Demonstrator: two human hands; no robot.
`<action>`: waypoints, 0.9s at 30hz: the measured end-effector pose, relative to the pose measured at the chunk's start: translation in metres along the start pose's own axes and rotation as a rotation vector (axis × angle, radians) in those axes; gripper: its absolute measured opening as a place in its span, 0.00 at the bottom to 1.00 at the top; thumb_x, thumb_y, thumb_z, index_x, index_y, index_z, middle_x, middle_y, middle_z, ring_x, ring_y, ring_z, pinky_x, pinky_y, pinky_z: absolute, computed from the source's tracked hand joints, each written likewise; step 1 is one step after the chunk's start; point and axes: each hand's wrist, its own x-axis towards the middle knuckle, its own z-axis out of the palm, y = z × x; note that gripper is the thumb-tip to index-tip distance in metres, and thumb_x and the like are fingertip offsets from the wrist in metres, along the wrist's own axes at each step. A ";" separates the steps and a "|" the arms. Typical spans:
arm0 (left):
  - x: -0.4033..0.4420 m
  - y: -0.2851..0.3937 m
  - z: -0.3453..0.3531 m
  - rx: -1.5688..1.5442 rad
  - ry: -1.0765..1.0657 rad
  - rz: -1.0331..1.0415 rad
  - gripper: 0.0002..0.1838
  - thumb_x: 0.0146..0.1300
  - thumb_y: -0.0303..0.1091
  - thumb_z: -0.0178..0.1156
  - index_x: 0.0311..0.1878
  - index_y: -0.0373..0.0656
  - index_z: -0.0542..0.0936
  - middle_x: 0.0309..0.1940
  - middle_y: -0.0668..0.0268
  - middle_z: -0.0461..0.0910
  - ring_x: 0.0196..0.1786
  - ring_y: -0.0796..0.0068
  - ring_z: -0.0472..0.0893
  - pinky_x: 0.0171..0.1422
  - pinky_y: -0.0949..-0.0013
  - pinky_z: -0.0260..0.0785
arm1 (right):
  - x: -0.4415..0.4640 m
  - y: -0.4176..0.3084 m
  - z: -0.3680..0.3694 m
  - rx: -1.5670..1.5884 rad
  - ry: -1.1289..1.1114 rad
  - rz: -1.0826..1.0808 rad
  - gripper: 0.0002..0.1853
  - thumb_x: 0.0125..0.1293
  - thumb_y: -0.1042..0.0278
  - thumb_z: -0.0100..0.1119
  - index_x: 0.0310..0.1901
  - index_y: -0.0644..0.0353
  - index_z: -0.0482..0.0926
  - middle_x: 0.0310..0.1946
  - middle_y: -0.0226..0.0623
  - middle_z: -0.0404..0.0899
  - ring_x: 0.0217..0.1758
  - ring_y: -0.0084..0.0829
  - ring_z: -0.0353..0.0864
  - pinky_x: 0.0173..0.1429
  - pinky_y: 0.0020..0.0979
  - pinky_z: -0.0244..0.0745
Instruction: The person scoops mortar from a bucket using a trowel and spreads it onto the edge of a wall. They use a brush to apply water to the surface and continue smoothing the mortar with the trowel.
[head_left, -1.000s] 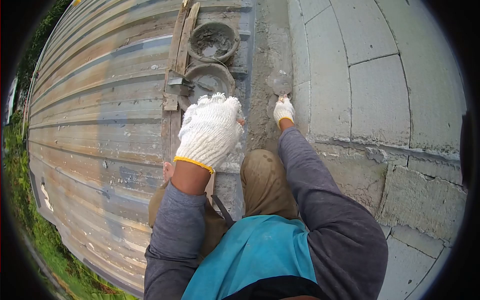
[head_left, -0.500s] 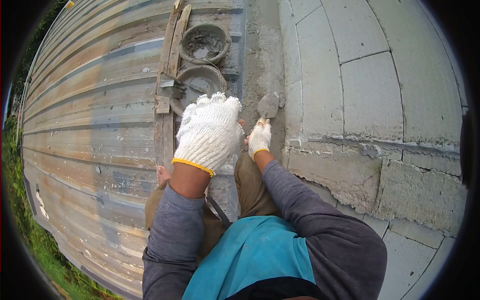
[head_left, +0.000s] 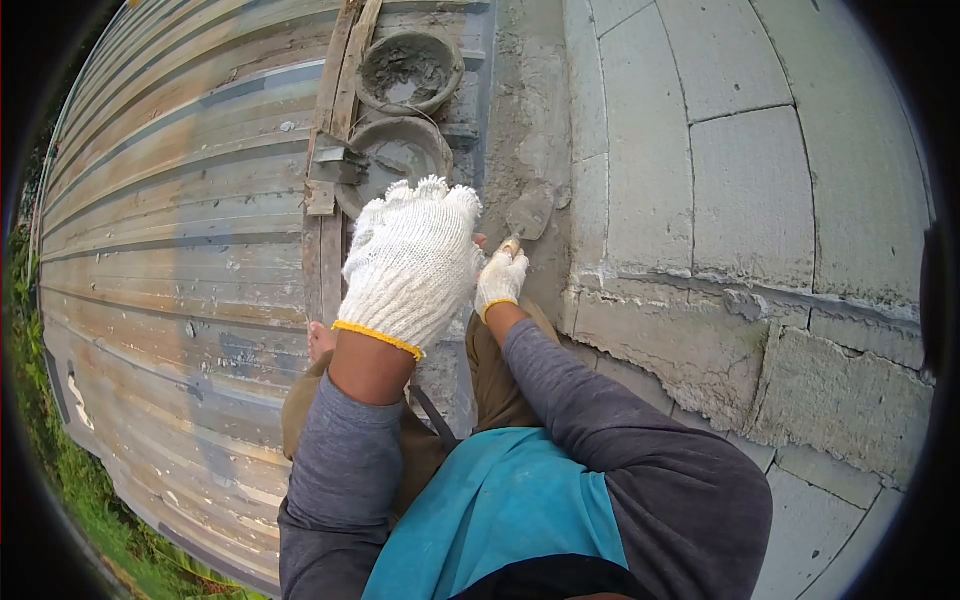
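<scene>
My right hand (head_left: 502, 276), in a white fingerless glove, is closed around the handle of a trowel (head_left: 530, 213). The trowel's mortar-coated blade rests at the strip of wet grey mortar (head_left: 522, 130) along the foot of the block wall. Nearer the camera, to the left, is my left hand (head_left: 410, 265) in a matching glove, back upward. Its fingers curl under and out of sight, with one fingertip showing by the right side; whatever it may hold is hidden. Just beyond it sits a mortar-smeared bucket (head_left: 440, 165), partly covered by the glove.
A second bucket (head_left: 410, 72) with grey mortar stands farther off. Beside the buckets run wooden planks (head_left: 335, 95), with a metal piece (head_left: 336, 160) on them. Rusty corrugated roofing (head_left: 180, 250) spreads left; a grey block wall (head_left: 750, 190) rises right, with a rough ledge (head_left: 670, 350).
My right hand has shifted slightly left and toward me, and the trowel blade has turned and come back along the mortar. My left hand stays curled, slightly farther left.
</scene>
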 end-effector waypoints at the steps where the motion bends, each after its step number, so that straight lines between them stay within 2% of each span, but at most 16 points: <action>1: 0.001 0.002 0.000 0.011 -0.015 0.010 0.17 0.57 0.43 0.65 0.46 0.44 0.82 0.41 0.56 0.83 0.47 0.53 0.82 0.53 0.52 0.72 | -0.013 0.006 0.001 0.094 -0.002 -0.016 0.24 0.76 0.55 0.43 0.67 0.57 0.59 0.45 0.44 0.79 0.22 0.34 0.79 0.19 0.32 0.73; 2: 0.002 0.004 0.001 0.023 -0.030 0.023 0.17 0.57 0.43 0.65 0.46 0.44 0.82 0.41 0.56 0.83 0.47 0.53 0.82 0.53 0.53 0.72 | -0.019 0.012 0.003 0.192 -0.003 -0.033 0.22 0.76 0.54 0.45 0.60 0.62 0.64 0.39 0.43 0.78 0.20 0.33 0.78 0.18 0.32 0.72; 3: 0.002 0.005 0.002 0.026 -0.034 0.030 0.17 0.57 0.43 0.65 0.46 0.44 0.82 0.41 0.56 0.83 0.47 0.53 0.82 0.53 0.53 0.72 | -0.016 0.017 0.008 0.199 0.002 -0.029 0.22 0.76 0.54 0.45 0.60 0.62 0.64 0.39 0.43 0.78 0.20 0.33 0.78 0.18 0.32 0.72; 5: 0.003 0.006 0.003 0.017 -0.060 0.022 0.16 0.57 0.42 0.65 0.46 0.44 0.82 0.41 0.56 0.83 0.46 0.53 0.81 0.52 0.53 0.72 | 0.005 0.025 0.025 0.286 0.100 0.011 0.19 0.75 0.51 0.48 0.49 0.62 0.64 0.29 0.36 0.73 0.18 0.31 0.76 0.17 0.33 0.70; 8: -0.001 -0.001 0.012 0.013 0.059 0.049 0.17 0.57 0.41 0.65 0.47 0.43 0.82 0.41 0.56 0.83 0.46 0.52 0.81 0.51 0.53 0.72 | 0.050 0.043 0.058 0.463 0.096 0.104 0.19 0.75 0.50 0.48 0.53 0.58 0.64 0.30 0.38 0.72 0.18 0.33 0.73 0.20 0.34 0.70; 11: 0.000 -0.001 0.012 -0.032 0.020 0.004 0.18 0.56 0.40 0.66 0.48 0.41 0.81 0.43 0.56 0.83 0.47 0.52 0.81 0.52 0.53 0.72 | 0.050 0.013 0.081 0.431 0.153 0.232 0.21 0.75 0.49 0.47 0.59 0.54 0.62 0.35 0.42 0.74 0.20 0.35 0.72 0.22 0.35 0.73; 15: -0.001 0.001 0.009 -0.022 -0.032 -0.020 0.19 0.55 0.39 0.66 0.48 0.41 0.81 0.45 0.56 0.83 0.48 0.53 0.81 0.53 0.53 0.72 | 0.060 -0.013 0.102 0.396 0.180 0.233 0.23 0.75 0.49 0.48 0.61 0.57 0.61 0.42 0.47 0.77 0.21 0.39 0.79 0.21 0.36 0.75; 17: -0.002 0.000 0.013 0.000 0.046 0.025 0.19 0.56 0.40 0.66 0.49 0.41 0.81 0.45 0.56 0.82 0.49 0.53 0.81 0.54 0.53 0.71 | 0.068 -0.018 0.108 0.392 0.212 0.227 0.24 0.75 0.50 0.48 0.62 0.58 0.61 0.44 0.49 0.78 0.22 0.41 0.81 0.21 0.37 0.75; 19: -0.003 0.000 0.016 -0.004 0.066 0.042 0.19 0.57 0.40 0.65 0.49 0.41 0.81 0.45 0.56 0.82 0.49 0.53 0.81 0.54 0.53 0.71 | 0.084 -0.022 0.101 0.204 0.071 0.105 0.25 0.75 0.51 0.48 0.63 0.60 0.61 0.48 0.51 0.78 0.21 0.43 0.82 0.23 0.36 0.78; 20: -0.004 0.001 0.018 -0.009 0.088 0.061 0.19 0.58 0.41 0.65 0.49 0.41 0.80 0.46 0.56 0.82 0.49 0.53 0.81 0.54 0.52 0.71 | 0.099 -0.014 0.097 0.199 0.073 0.106 0.25 0.75 0.51 0.48 0.63 0.60 0.61 0.48 0.51 0.78 0.21 0.43 0.82 0.23 0.36 0.78; 22: -0.004 -0.001 0.026 0.019 0.099 0.064 0.19 0.58 0.41 0.65 0.49 0.41 0.80 0.46 0.56 0.82 0.49 0.52 0.81 0.54 0.52 0.71 | 0.136 0.007 0.086 -0.248 0.209 -0.240 0.23 0.74 0.52 0.48 0.61 0.60 0.64 0.46 0.52 0.78 0.29 0.46 0.84 0.27 0.41 0.78; 24: 0.000 -0.001 0.027 0.055 0.116 0.067 0.18 0.58 0.41 0.65 0.48 0.41 0.80 0.46 0.56 0.82 0.49 0.52 0.81 0.54 0.52 0.71 | 0.161 -0.006 0.073 -0.467 0.274 -0.416 0.22 0.74 0.52 0.48 0.61 0.60 0.65 0.46 0.52 0.79 0.33 0.47 0.85 0.30 0.44 0.78; 26: 0.003 0.002 0.023 0.023 0.052 0.043 0.17 0.58 0.42 0.65 0.46 0.42 0.80 0.46 0.56 0.81 0.49 0.52 0.81 0.54 0.52 0.71 | 0.179 -0.023 0.052 -0.280 0.057 -0.342 0.21 0.74 0.52 0.49 0.58 0.59 0.66 0.44 0.51 0.79 0.36 0.47 0.84 0.31 0.47 0.77; 27: 0.003 0.003 0.023 0.020 0.048 0.044 0.17 0.58 0.42 0.65 0.46 0.42 0.80 0.46 0.56 0.81 0.49 0.52 0.81 0.54 0.52 0.71 | 0.126 -0.074 0.038 -0.250 0.002 -0.140 0.20 0.74 0.52 0.49 0.57 0.59 0.66 0.43 0.49 0.79 0.33 0.46 0.83 0.29 0.44 0.77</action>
